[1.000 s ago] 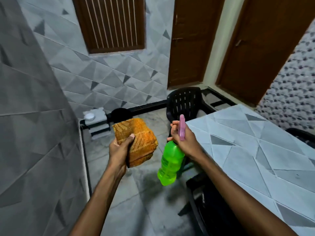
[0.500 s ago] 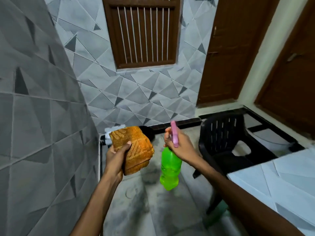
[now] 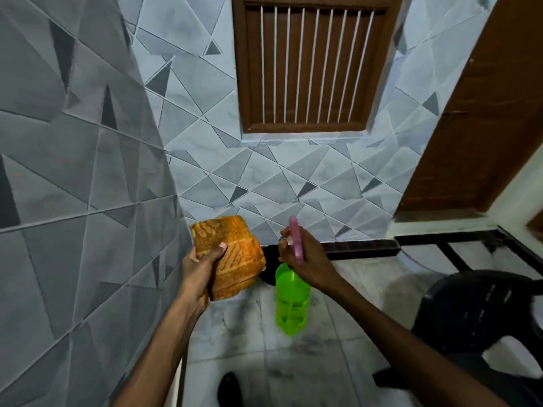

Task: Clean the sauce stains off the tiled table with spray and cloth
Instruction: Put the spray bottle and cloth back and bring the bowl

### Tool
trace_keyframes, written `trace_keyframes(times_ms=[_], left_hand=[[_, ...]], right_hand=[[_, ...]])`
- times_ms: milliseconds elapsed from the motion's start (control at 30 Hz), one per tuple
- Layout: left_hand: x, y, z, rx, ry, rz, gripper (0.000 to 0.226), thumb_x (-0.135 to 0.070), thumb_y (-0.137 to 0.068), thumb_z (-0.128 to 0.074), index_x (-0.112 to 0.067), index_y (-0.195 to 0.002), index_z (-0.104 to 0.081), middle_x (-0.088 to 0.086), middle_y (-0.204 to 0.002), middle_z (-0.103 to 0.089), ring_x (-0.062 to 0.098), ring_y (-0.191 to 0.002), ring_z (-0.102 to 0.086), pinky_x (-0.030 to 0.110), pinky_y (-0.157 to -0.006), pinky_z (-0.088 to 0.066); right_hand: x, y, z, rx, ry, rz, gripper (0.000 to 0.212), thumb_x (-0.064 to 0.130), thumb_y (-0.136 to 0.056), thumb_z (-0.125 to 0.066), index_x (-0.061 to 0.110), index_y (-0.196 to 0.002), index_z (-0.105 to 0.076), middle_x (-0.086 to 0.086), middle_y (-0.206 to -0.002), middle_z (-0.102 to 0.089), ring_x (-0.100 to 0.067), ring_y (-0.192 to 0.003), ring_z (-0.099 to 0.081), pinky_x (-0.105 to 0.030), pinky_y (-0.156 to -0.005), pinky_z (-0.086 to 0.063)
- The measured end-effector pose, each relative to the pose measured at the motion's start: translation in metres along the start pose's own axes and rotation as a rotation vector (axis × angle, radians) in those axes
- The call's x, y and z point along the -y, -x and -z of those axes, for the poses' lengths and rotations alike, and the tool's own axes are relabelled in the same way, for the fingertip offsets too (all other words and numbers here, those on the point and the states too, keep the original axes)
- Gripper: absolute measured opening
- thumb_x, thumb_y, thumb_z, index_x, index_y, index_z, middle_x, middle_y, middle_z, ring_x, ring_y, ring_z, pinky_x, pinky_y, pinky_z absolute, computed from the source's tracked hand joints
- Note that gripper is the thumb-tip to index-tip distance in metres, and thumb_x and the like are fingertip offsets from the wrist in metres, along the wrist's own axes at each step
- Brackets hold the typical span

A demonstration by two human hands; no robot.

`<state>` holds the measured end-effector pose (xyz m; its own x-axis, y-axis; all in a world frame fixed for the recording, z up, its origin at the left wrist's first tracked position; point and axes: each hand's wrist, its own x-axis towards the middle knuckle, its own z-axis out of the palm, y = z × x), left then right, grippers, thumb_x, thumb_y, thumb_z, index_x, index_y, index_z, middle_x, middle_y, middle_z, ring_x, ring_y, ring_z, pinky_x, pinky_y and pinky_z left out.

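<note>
My left hand (image 3: 201, 267) grips a folded orange cloth (image 3: 232, 254) and holds it up in front of me, thumb across its face. To its right, my right hand (image 3: 308, 259) is wrapped round the pink spray head of a green spray bottle (image 3: 291, 301), which hangs down below the hand over the floor. The two hands are apart, about a bottle's width between them. The tiled table is out of view.
A grey tiled wall (image 3: 73, 201) stands close on my left, and a tiled wall with a barred wooden window (image 3: 311, 66) faces me. A black plastic chair (image 3: 482, 312) is at the lower right. A brown door (image 3: 482, 121) is at the right.
The view has turned left, away from the table, which has left the frame. The chair has slid to the right edge. Both hands keep the same hold on cloth and bottle.
</note>
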<state>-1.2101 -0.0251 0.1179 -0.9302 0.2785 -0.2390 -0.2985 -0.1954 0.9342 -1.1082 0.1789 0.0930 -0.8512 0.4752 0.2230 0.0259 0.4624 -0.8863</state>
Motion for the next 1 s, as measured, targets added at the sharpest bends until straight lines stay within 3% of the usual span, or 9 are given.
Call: trace_keyframes(times_ms=[100,233,367,567,633,767,867,933,1000], left_hand=[[-0.005,-0.063,0.001,0.005,-0.028,0.026,0.024,-0.012,-0.084,-0.074,-0.011,-0.107,-0.067,0.017,-0.108,-0.073,0.036,-0.097,-0.07,0.058,-0.088,-0.055],[-0.026,-0.156,-0.003,0.048,-0.041,0.061,0.037,-0.013,-0.086,-0.072,-0.01,-0.122,-0.063,0.015,-0.111,-0.072,0.034,-0.098,-0.07,0.054,-0.086,-0.057],[-0.052,-0.261,-0.01,0.063,-0.082,0.056,0.038,-0.017,-0.086,-0.074,-0.013,-0.122,-0.063,0.013,-0.112,-0.072,0.034,-0.098,-0.071,0.059,-0.085,-0.056],[-0.052,-0.374,-0.013,0.0,-0.118,0.104,0.033,-0.016,-0.085,-0.075,-0.014,-0.118,-0.066,0.01,-0.109,-0.074,0.033,-0.098,-0.071,0.059,-0.079,-0.057],[-0.041,-0.411,-0.01,-0.046,-0.159,0.128,0.036,-0.017,-0.085,-0.075,-0.014,-0.119,-0.065,0.01,-0.11,-0.073,0.032,-0.099,-0.071,0.054,-0.078,-0.059],[-0.007,-0.486,-0.002,-0.122,-0.224,0.154,0.037,-0.014,-0.086,-0.074,-0.015,-0.121,-0.064,0.005,-0.107,-0.071,0.024,-0.095,-0.069,0.033,-0.066,-0.059],[0.024,-0.538,0.006,-0.178,-0.255,0.187,0.034,-0.011,-0.088,-0.07,-0.013,-0.121,-0.063,0.005,-0.105,-0.07,0.016,-0.089,-0.069,0.022,-0.06,-0.058],[0.052,-0.573,0.014,-0.206,-0.28,0.214,0.034,-0.01,-0.088,-0.07,-0.012,-0.121,-0.063,0.006,-0.105,-0.07,0.018,-0.089,-0.068,0.024,-0.065,-0.058],[0.087,-0.609,0.025,-0.215,-0.289,0.251,0.037,-0.011,-0.086,-0.072,-0.012,-0.123,-0.063,0.009,-0.111,-0.07,0.025,-0.096,-0.068,0.034,-0.077,-0.058]], right_hand=[[-0.003,-0.053,-0.017,-0.012,-0.028,-0.012,0.074,0.077,-0.083,-0.055,0.017,-0.127,-0.056,0.001,-0.107,-0.064,-0.024,-0.098,-0.067,-0.055,-0.092,-0.054],[-0.02,-0.142,-0.044,0.003,-0.026,0.014,0.055,0.066,-0.08,-0.066,0.031,-0.121,-0.056,0.001,-0.103,-0.065,-0.026,-0.095,-0.067,-0.059,-0.088,-0.054],[-0.023,-0.239,-0.069,-0.014,-0.02,0.045,0.058,0.057,-0.078,-0.063,0.018,-0.12,-0.055,-0.01,-0.112,-0.065,-0.024,-0.097,-0.067,-0.037,-0.087,-0.054],[-0.082,-0.353,-0.107,0.17,0.12,0.156,0.084,0.078,-0.079,-0.06,0.007,-0.123,-0.053,-0.004,-0.114,-0.051,-0.025,-0.09,-0.057,-0.037,-0.084,-0.05],[-0.11,-0.385,-0.126,0.178,0.15,0.152,0.086,0.077,-0.078,-0.061,0.002,-0.119,-0.055,-0.005,-0.109,-0.05,-0.026,-0.09,-0.056,-0.036,-0.082,-0.047],[-0.185,-0.447,-0.167,0.258,0.166,0.06,0.074,0.054,-0.078,-0.075,-0.003,-0.121,-0.054,-0.018,-0.109,-0.051,-0.039,-0.096,-0.059,-0.042,-0.087,-0.048],[-0.243,-0.48,-0.197,0.314,0.112,0.008,0.081,0.065,-0.076,-0.072,0.004,-0.124,-0.049,-0.018,-0.112,-0.052,-0.04,-0.1,-0.059,-0.054,-0.086,-0.052],[-0.277,-0.499,-0.219,0.337,0.072,-0.054,0.079,0.061,-0.073,-0.072,0.003,-0.123,-0.053,-0.017,-0.113,-0.053,-0.037,-0.104,-0.058,-0.046,-0.088,-0.051],[-0.305,-0.516,-0.241,0.339,-0.045,-0.162,0.071,0.056,-0.069,-0.078,0.017,-0.122,-0.052,-0.013,-0.116,-0.055,-0.032,-0.103,-0.063,-0.035,-0.084,-0.054]])
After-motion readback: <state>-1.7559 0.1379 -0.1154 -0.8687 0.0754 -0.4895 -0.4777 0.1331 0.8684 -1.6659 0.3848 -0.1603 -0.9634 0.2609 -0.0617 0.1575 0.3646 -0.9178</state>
